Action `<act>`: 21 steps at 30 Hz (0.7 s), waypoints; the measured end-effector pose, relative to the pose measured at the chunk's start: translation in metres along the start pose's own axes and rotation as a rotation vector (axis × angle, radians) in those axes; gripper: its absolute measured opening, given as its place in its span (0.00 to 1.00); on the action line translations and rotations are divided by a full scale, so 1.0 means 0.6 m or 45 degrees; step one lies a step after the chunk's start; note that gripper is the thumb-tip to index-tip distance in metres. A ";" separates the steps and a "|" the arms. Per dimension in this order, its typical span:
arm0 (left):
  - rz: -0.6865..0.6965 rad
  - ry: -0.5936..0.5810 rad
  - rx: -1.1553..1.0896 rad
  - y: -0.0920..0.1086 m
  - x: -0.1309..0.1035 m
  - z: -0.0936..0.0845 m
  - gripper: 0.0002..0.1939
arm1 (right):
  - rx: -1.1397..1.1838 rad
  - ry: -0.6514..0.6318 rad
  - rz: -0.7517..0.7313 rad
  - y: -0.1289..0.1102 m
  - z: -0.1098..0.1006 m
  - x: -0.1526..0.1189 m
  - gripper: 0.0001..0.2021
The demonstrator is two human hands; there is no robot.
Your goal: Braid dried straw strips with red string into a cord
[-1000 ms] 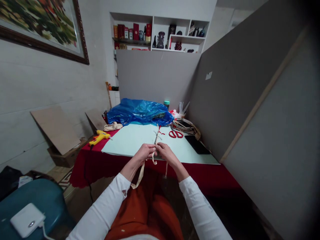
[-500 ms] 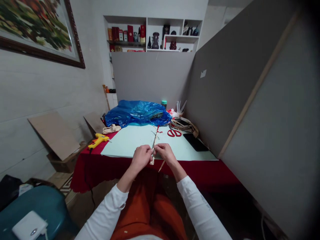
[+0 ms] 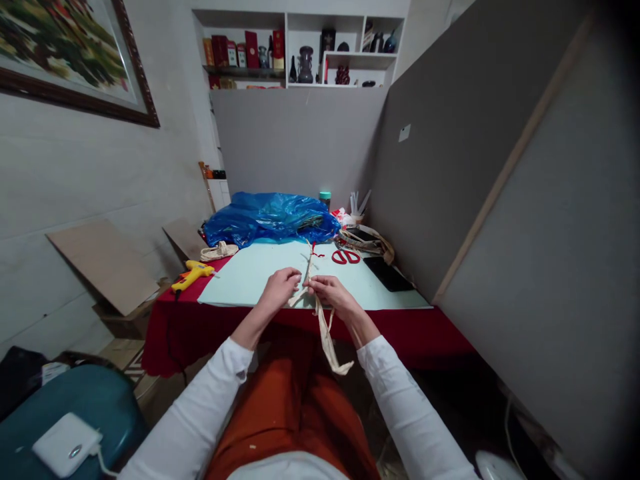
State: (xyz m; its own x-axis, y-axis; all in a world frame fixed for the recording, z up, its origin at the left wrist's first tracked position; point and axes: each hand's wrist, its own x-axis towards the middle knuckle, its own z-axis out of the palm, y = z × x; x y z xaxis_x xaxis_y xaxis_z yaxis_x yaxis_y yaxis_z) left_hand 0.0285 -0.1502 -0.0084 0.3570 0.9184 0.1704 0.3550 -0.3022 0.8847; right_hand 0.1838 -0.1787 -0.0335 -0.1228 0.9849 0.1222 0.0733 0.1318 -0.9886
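Note:
A narrow plait of pale, straw-like strips (image 3: 310, 263) runs across the pale green board, with a red tie (image 3: 315, 251) near its far end. My right hand (image 3: 331, 291) pinches the near end of the plait between thumb and fingers. From there a long loose strip (image 3: 326, 337) hangs over the table's front edge toward my lap, and a shorter strip (image 3: 299, 298) slants to the left. My left hand (image 3: 281, 288) is just left of the plait, fingers bent and apart from it, with nothing visible in them.
Red-handled scissors (image 3: 346, 257) and a black tablet-like slab (image 3: 389, 274) lie on the board's right side. A yellow glue gun (image 3: 193, 275) and a woven pale piece (image 3: 219, 251) are at left. A blue plastic bag (image 3: 270, 217) covers the back; a grey partition (image 3: 450, 153) stands at right.
My left hand has drawn away from the plait to the left. The long strip now dangles below my right hand, which still pinches the plait. The view has shifted slightly.

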 end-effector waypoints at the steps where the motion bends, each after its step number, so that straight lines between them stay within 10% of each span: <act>1: -0.011 -0.080 -0.069 -0.006 0.012 0.004 0.09 | -0.006 -0.011 0.003 -0.002 0.000 -0.003 0.17; 8: -0.106 -0.323 -0.253 -0.033 0.023 0.037 0.12 | -0.308 -0.062 0.044 -0.012 0.002 -0.017 0.15; 21: -0.062 -0.060 -0.027 -0.022 0.002 0.038 0.12 | -1.453 0.269 0.084 -0.041 0.024 -0.048 0.12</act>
State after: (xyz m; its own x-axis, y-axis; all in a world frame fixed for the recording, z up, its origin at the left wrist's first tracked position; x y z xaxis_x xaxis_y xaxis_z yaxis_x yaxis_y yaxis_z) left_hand 0.0437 -0.1511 -0.0300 0.3802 0.9187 0.1070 0.3547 -0.2517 0.9005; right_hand 0.1710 -0.2117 -0.0141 0.0745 0.9786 0.1919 0.9358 -0.0021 -0.3525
